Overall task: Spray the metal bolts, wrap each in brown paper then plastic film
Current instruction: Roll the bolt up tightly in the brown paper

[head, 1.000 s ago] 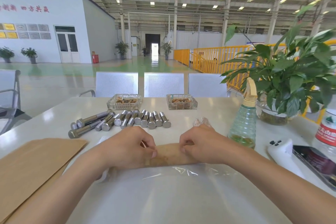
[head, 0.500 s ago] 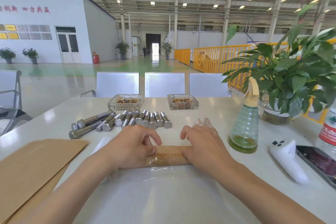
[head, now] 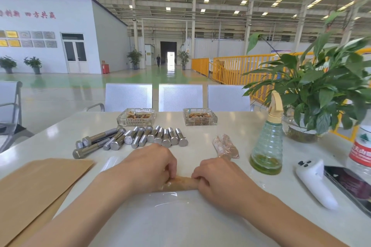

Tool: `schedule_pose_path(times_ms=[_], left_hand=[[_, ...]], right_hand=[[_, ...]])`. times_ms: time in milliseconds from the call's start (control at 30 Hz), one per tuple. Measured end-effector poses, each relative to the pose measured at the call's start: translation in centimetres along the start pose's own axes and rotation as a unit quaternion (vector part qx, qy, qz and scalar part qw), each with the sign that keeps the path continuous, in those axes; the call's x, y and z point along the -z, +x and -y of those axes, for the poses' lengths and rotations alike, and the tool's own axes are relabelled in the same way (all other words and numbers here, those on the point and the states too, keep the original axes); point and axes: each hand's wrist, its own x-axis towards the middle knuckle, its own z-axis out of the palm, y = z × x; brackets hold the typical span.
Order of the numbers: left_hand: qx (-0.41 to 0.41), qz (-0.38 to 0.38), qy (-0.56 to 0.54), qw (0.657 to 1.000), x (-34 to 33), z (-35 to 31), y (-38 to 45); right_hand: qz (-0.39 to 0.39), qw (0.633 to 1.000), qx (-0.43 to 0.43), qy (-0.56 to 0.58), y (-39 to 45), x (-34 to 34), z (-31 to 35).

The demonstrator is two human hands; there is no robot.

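Paper-wrapped bolt (head: 181, 184) laid on white table (head: 230, 132), long axis running left-right, parallel to near edge. Left end gripped by left hand (head: 149, 168), fingers curled over it; right end gripped by right hand (head: 217, 178), fingers curled likewise. Clear plastic film (head: 166, 200) spread beneath bolt, toward viewer. Bare bolts (head: 138, 137) rowed beyond hands. Two finished wraps (head: 225, 145) beside spray bottle (head: 268, 144). Brown paper (head: 36, 184) stacked at left.

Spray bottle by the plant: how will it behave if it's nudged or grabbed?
The spray bottle probably feels light: only a shallow layer of greenish liquid shows at its base. Tall with a narrow neck, it may tip if pushed near the top. Its ribbed clear plastic wall likely flexes a little but should give decent grip.
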Motion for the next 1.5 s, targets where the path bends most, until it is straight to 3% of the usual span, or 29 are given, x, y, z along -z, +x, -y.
schedule_pose_path(times_ms=[133,267,400,600,800,867,900,967,1033,1100,1133,1267,1333,1500], left_hand=[[0.001,0.054,0.030,0.998,0.6,-0.9,-0.3],[-0.011,0.048,0.055,0.997,0.8,-0.9,-0.6],[-0.025,0.054,0.072,0.996,0.6,-1.2,-0.7],[-0.074,0.026,0.115,0.990,-0.6,-1.6,-0.7],[-0.083,-0.049,0.102,0.990,-0.1,-0.9,-1.2],[-0.067,-0.079,0.082,0.991,0.5,-0.7,-1.1],[-0.058,-0.093,0.065,0.992,0.6,-0.6,-1.0],[-0.040,-0.117,0.042,0.991,0.7,-0.7,-0.8],[-0.033,-0.131,0.028,0.990,0.1,-1.2,-0.5],[-0.032,-0.137,0.014,0.990,-0.5,-2.1,-0.1],[-0.035,-0.139,0.007,0.990,-0.8,-2.6,0.1],[-0.064,-0.136,-0.007,0.989,-1.7,-3.9,0.5],[-0.071,-0.135,-0.010,0.988,-1.7,-3.6,0.5],[-0.067,-0.089,-0.092,0.989,-1.0,-3.1,0.3]], right_hand=[[0.038,0.999,0.014,-0.002,-0.1,0.7,-0.3],[0.071,0.997,0.020,-0.020,0.5,1.1,-0.5],[0.060,0.994,0.042,-0.079,0.6,0.8,-0.2],[0.037,0.996,0.056,-0.064,0.5,0.9,-0.3],[-0.055,0.997,0.055,-0.018,0.8,2.9,-1.8],[-0.161,0.985,-0.039,0.040,0.7,3.5,-2.5],[-0.237,0.957,-0.124,0.115,0.5,3.6,-2.7],[-0.320,0.837,-0.295,0.332,0.2,3.7,-2.8],[-0.211,0.723,-0.387,0.532,0.4,3.3,-2.4],[-0.095,0.649,-0.377,0.654,0.8,2.8,-1.2],[-0.072,0.625,-0.357,0.691,1.2,2.6,-0.7],[-0.110,0.519,-0.338,0.778,2.8,2.4,0.1],[-0.123,0.494,-0.335,0.793,3.2,2.3,-0.1],[-0.134,0.544,-0.297,0.773,3.2,1.5,-0.1]])
